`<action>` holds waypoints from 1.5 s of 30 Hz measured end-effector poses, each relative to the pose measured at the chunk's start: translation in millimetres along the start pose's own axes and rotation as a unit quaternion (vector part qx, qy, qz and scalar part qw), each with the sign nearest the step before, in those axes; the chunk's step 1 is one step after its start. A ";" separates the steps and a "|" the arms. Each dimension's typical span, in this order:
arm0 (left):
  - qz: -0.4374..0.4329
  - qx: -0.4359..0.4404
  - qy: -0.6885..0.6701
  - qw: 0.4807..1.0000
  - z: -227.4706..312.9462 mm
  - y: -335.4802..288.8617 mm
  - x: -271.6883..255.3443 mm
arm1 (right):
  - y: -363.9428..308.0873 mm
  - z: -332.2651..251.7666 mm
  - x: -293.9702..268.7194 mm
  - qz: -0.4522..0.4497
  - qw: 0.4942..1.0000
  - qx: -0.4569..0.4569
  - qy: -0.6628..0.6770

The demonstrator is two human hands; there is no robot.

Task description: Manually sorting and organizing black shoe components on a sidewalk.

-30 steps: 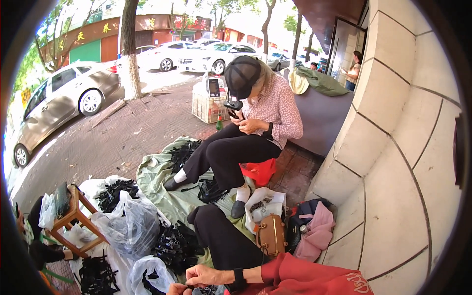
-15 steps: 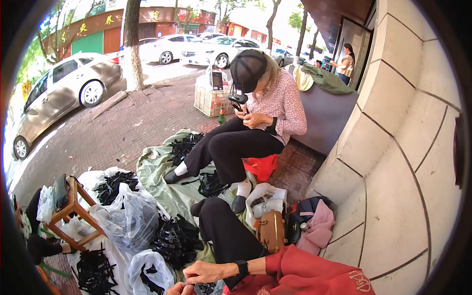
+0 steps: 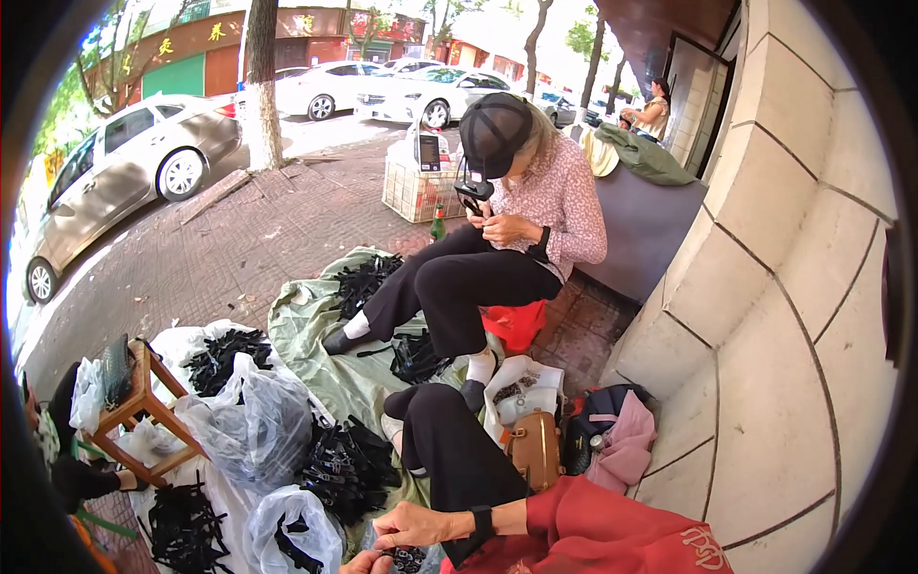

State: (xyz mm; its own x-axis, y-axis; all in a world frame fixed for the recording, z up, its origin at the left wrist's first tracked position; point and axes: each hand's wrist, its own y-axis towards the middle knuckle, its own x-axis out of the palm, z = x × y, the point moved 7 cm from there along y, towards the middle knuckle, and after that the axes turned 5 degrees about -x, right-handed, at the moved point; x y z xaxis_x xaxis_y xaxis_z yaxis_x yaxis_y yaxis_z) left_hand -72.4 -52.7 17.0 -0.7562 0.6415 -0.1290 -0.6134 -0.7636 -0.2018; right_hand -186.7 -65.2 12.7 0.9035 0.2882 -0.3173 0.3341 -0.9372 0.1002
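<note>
Head view: right hand (image 3: 413, 525) and left hand (image 3: 366, 563) meet at 6 o'clock, lower edge, fingers curled close, tips nearly touching; can't tell if they pinch anything, too small. Small dark parts (image 3: 409, 558) lie at 3–4 o'clock from the fingertips, just beside, right hand nearer; loose heap, no clear long axis. Clear plastic bag (image 3: 326, 524) with black strips (image 3: 297, 546) sits near, 9–10 o'clock, left hand nearer. Black strap pile (image 3: 346, 471) at 11 o'clock, strands pointing mixed ways.
</note>
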 end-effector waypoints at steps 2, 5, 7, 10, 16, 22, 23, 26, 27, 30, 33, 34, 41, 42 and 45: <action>-0.019 -0.014 -0.012 1.000 3.5 -0.8 -0.1 | -1.0 -0.4 1.3 -0.031 0.999 0.015 0.017; -0.029 -0.075 -0.112 0.990 -14.4 -0.3 1.3 | -0.4 -7.3 5.0 -0.048 0.996 -0.059 -0.038; -0.012 -0.069 -0.155 0.985 -14.2 2.5 -0.4 | 8.6 -25.1 -0.8 0.033 0.979 -0.183 -0.086; -0.015 -0.052 -0.067 0.996 -7.7 5.4 -6.6 | 6.2 -13.7 -6.0 -0.007 0.989 -0.146 -0.011; -0.017 -0.089 -0.085 0.992 2.4 -2.7 -14.9 | -5.4 8.5 17.7 -0.247 0.954 0.065 0.159; -0.068 -0.029 -0.017 0.997 -33.8 7.9 -12.6 | -4.3 -7.1 -0.3 -0.218 0.964 0.129 0.083; -0.067 -0.033 -0.003 0.997 -30.1 5.5 -13.3 | -3.2 -9.8 2.4 -0.219 0.969 0.109 0.040; -0.073 -0.020 -0.050 0.996 -36.3 3.5 -5.8 | -3.4 -28.5 5.0 -0.204 0.968 -0.081 -0.119; -0.071 -0.006 -0.053 0.996 -41.8 3.9 -3.9 | -5.7 -36.9 7.8 -0.190 0.951 -0.166 -0.178; -0.057 0.066 -0.008 0.996 -29.2 6.8 -1.5 | -11.3 -50.1 7.2 -0.183 0.925 -0.229 -0.242; -0.020 -0.007 -0.012 1.000 -29.2 5.5 -9.4 | -1.4 -3.8 1.3 -0.222 0.966 0.106 -0.082; 0.003 0.014 -0.014 1.000 -29.5 5.5 -13.2 | -0.2 7.8 2.5 -0.248 0.957 0.150 -0.029; 0.024 0.094 -0.027 0.995 -29.0 8.9 -16.5 | 2.9 3.5 8.2 -0.294 0.940 0.164 -0.050; -0.031 0.019 -0.055 0.998 -36.6 11.9 -11.7 | 3.6 -8.9 8.8 -0.252 0.944 0.214 -0.006; -0.045 -0.019 -0.127 0.991 -38.1 8.7 -10.0 | 3.1 -8.6 9.4 -0.290 0.942 0.168 -0.030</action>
State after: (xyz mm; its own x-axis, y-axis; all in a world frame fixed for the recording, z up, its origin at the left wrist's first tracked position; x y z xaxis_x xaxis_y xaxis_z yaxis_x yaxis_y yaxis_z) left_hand -61.5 -62.9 -20.4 -0.7352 0.6633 0.1394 -0.6751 -0.6981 -0.2386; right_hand -174.8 -63.7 18.2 0.5746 0.7691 -0.2798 0.6544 -0.6371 -0.4073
